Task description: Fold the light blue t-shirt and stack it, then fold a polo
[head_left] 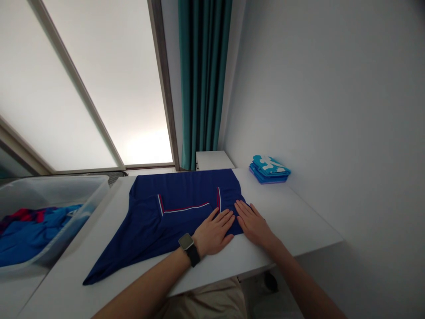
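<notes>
A navy blue garment (186,190) with red and white striped trim lies spread over the white table (282,217). Its left part tapers to a point towards the table's front left, and some folds run across it. My left hand (214,232), with a dark watch on the wrist, rests flat on the garment's lower right part, fingers stretched out. Just right of it, my right hand (254,221) lies flat with its fingertips on the garment's right edge and its palm over the table. Neither hand grips the cloth.
A folded stack of blue clothes (269,169) sits at the table's back right, near the wall. At the left stands a clear plastic bin (96,190) holding blue and red clothes (40,230). Behind the table are a white cabinet (214,159) and a green curtain (204,88).
</notes>
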{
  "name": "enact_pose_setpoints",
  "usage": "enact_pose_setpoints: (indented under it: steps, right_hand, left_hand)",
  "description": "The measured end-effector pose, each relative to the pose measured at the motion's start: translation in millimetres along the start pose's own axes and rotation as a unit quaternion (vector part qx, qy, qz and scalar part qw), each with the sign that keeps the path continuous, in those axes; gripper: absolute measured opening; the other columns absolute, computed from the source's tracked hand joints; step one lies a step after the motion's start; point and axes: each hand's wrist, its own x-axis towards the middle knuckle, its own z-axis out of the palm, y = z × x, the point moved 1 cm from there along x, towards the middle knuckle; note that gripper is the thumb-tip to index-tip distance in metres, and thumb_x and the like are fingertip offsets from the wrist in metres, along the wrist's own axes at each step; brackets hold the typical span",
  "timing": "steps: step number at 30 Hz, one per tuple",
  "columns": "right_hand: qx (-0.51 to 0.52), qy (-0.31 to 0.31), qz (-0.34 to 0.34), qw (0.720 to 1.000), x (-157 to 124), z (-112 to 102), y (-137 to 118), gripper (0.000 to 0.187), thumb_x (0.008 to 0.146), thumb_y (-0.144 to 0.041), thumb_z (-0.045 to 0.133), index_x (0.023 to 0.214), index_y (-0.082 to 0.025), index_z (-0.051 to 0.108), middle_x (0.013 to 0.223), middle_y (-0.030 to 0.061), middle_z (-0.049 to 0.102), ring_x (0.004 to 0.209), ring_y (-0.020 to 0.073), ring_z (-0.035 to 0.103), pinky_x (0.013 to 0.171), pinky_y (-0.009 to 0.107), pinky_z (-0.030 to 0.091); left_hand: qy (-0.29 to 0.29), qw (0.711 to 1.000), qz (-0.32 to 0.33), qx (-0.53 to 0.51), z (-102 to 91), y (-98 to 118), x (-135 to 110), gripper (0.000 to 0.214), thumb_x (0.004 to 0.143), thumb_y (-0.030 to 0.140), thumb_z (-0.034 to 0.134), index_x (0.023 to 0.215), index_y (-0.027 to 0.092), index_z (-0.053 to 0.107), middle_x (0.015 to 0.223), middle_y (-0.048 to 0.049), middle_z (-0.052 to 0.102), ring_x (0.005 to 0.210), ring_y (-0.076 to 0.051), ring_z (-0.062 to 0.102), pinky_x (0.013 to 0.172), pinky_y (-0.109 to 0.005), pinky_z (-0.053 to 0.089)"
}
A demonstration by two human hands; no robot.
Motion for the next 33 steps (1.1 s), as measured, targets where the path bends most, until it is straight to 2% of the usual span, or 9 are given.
enact_pose_setpoints:
  steps: [5,10,15,23,29,33]
  right_hand:
    - [0.005,0.012,0.013,1.000,3,-3,-5,0.050,0.096,-0.023,0.030,0.145,-0.013,0.041,0.148,0.0124,0.042,0.138,0.0239,0.036,0.114,0.050,0.026]
    - [0.059,0.038,-0.034,0.997,17,-9,-33,0.050,0.096,-0.019,0.031,0.144,-0.016,0.041,0.145,0.0114,0.047,0.137,0.0222,0.038,0.115,0.049,0.027]
    - [0.136,0.045,-0.098,0.985,37,-10,-81,0.045,0.095,-0.020,0.036,0.138,-0.019,0.048,0.139,0.0112,0.052,0.132,0.0228,0.044,0.113,0.051,0.032]
    - [0.224,0.044,-0.177,0.957,68,-14,-155,0.041,0.087,-0.008,0.043,0.124,-0.020,0.057,0.126,0.0113,0.058,0.121,0.0249,0.050,0.106,0.052,0.041]
    - [0.233,0.013,-0.217,0.948,76,-17,-184,0.040,0.085,-0.009,0.048,0.122,-0.020,0.057,0.123,0.0115,0.058,0.119,0.0248,0.051,0.107,0.050,0.039]
    - [0.231,0.002,-0.248,0.941,80,-20,-200,0.037,0.085,-0.012,0.054,0.121,-0.021,0.058,0.118,0.0103,0.059,0.116,0.0242,0.052,0.106,0.049,0.041]
  left_hand:
    - [0.019,0.999,-0.026,-0.009,-22.3,0,0,0.046,0.096,0.039,0.043,0.137,0.017,0.045,0.142,-0.0099,0.050,0.136,-0.022,0.039,0.117,-0.044,0.020]
    - [0.039,0.996,-0.080,-0.018,-55.9,-14,-20,0.033,0.093,0.024,0.048,0.124,0.021,0.054,0.126,-0.0084,0.058,0.122,-0.023,0.047,0.109,-0.044,0.032]
    - [0.029,0.989,-0.142,0.002,-74.4,-34,-62,0.027,0.092,0.024,0.049,0.118,0.022,0.056,0.114,-0.0074,0.059,0.106,-0.024,0.051,0.094,-0.041,0.041]
    - [0.008,0.978,-0.203,0.044,-89.1,-51,-123,0.011,0.094,0.023,0.048,0.099,0.020,0.057,0.101,-0.0063,0.057,0.094,-0.023,0.051,0.082,-0.038,0.042]
    - [0.001,0.972,-0.233,0.023,-116.6,-62,-164,0.013,0.095,0.026,0.048,0.101,0.021,0.059,0.098,-0.0043,0.058,0.091,-0.021,0.052,0.082,-0.036,0.042]
    - [-0.020,0.974,-0.224,-0.016,-132.4,-73,-200,0.016,0.097,0.028,0.047,0.099,0.022,0.061,0.094,-0.0029,0.060,0.089,-0.019,0.054,0.083,-0.033,0.042]
